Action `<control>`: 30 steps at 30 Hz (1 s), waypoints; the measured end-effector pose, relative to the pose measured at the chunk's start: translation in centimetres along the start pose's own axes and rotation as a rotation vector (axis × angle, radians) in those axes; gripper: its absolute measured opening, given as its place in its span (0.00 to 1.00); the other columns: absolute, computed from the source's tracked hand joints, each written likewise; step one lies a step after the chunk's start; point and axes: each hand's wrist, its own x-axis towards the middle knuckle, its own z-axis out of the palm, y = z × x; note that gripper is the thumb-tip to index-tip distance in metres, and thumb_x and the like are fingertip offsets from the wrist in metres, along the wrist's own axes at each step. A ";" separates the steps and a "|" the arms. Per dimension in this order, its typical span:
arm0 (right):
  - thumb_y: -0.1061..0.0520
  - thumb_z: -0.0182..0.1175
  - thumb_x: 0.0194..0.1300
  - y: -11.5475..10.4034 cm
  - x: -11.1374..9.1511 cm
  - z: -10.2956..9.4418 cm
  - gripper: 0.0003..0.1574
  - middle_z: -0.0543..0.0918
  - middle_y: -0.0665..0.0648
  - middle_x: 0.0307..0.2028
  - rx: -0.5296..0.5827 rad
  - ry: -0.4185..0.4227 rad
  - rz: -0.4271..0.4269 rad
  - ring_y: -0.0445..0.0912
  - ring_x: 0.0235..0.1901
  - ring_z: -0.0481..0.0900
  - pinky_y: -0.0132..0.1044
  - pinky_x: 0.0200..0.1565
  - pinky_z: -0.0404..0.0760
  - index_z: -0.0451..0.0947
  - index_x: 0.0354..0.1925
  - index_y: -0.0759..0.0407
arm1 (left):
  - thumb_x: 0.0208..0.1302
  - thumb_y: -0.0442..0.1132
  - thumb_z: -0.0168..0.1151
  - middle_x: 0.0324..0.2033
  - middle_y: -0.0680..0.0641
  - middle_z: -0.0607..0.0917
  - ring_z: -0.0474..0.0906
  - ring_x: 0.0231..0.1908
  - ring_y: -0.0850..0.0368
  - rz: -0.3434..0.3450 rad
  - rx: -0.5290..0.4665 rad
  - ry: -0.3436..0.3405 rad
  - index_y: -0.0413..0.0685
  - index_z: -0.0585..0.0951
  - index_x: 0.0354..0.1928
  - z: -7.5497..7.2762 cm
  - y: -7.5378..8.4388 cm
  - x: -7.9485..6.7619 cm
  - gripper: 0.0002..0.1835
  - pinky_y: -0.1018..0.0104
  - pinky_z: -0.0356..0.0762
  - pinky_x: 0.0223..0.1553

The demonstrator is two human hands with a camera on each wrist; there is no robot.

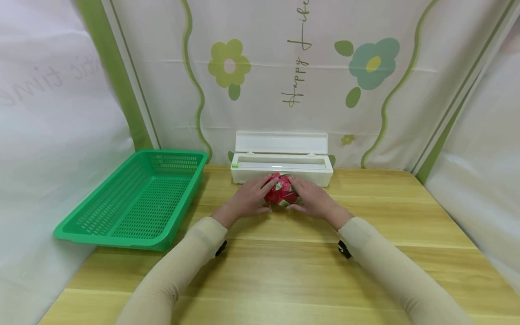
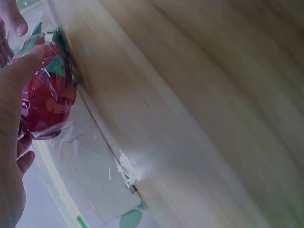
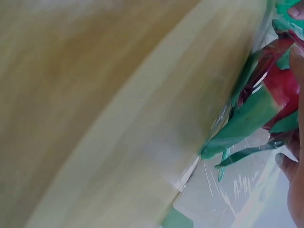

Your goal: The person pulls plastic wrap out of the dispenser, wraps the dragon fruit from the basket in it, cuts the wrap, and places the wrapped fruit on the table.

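A red dragon fruit (image 1: 280,194) with green scales sits on the table just before the white cling film dispenser (image 1: 282,174). Clear plastic film shines over its skin in the wrist views. My left hand (image 1: 253,198) holds the fruit from the left, its thumb toward me. From the other side my right hand (image 1: 314,199) grips it, fingers over the top. In the left wrist view the dragon fruit (image 2: 50,102) shows film stretching over the dispenser (image 2: 90,175) behind. Long green scales stick out from the dragon fruit (image 3: 280,90) in the right wrist view.
The dispenser's lid (image 1: 281,142) stands raised at the back, with a small green slider (image 1: 235,165) at its left end. A green plastic basket (image 1: 172,225) stands on the left of the wooden table (image 1: 284,280). Patterned white cloth (image 1: 300,117) hangs behind.
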 end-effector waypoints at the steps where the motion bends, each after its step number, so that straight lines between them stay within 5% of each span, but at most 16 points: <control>1: 0.39 0.64 0.47 0.0 0.1 0.1 0.56 0.62 0.61 0.60 0.002 0.003 0.007 0.51 0.56 0.63 0.43 0.54 0.64 0.53 0.63 0.66 | 0.42 0.57 0.68 0.60 0.37 0.61 0.59 0.58 0.46 -0.005 -0.001 0.003 0.42 0.54 0.65 0.0 0.0 0.1 0.52 0.55 0.57 0.57; 12: 0.33 0.64 0.42 -0.7 1.1 1.1 0.61 0.64 0.67 0.57 -0.067 0.005 0.097 0.56 0.53 0.65 0.47 0.53 0.65 0.54 0.61 0.70 | 0.36 0.51 0.73 0.56 0.35 0.64 0.60 0.56 0.43 -0.049 0.052 0.021 0.37 0.56 0.63 0.6 0.5 0.6 0.53 0.54 0.57 0.57; 30: 0.33 0.63 0.43 -0.8 1.8 1.6 0.60 0.67 0.67 0.53 -0.134 -0.024 0.155 0.55 0.50 0.67 0.46 0.52 0.67 0.55 0.59 0.72 | 0.32 0.60 0.71 0.56 0.36 0.64 0.61 0.55 0.45 -0.148 0.179 -0.042 0.37 0.54 0.63 1.1 1.4 1.6 0.58 0.56 0.59 0.56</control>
